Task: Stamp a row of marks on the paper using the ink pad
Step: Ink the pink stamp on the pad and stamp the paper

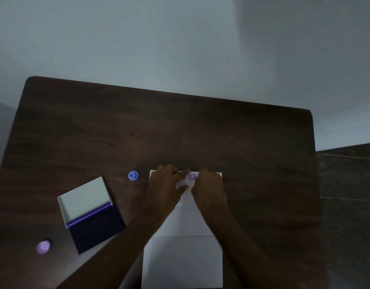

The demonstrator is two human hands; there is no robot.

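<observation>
A white paper (pixel 183 253) lies lengthwise on the dark table, in front of me. One purple smiley mark (pixel 192 177) shows near its far edge, between my hands. My left hand (pixel 167 182) rests on the paper's far left corner, fingers spread and holding nothing. My right hand (pixel 209 185) is closed just right of the mark, and a pale purple bit of a stamp (pixel 197 174) shows at its fingertips. The open ink pad (pixel 96 228) lies to the left, with its white lid (pixel 85 198) folded back.
A small blue stamp (pixel 133 175) stands left of the paper's far corner. A pale purple round piece (pixel 43 246) sits near the table's front left. The wooden table (pixel 180 132) ends at a wall behind and a dark floor to the right.
</observation>
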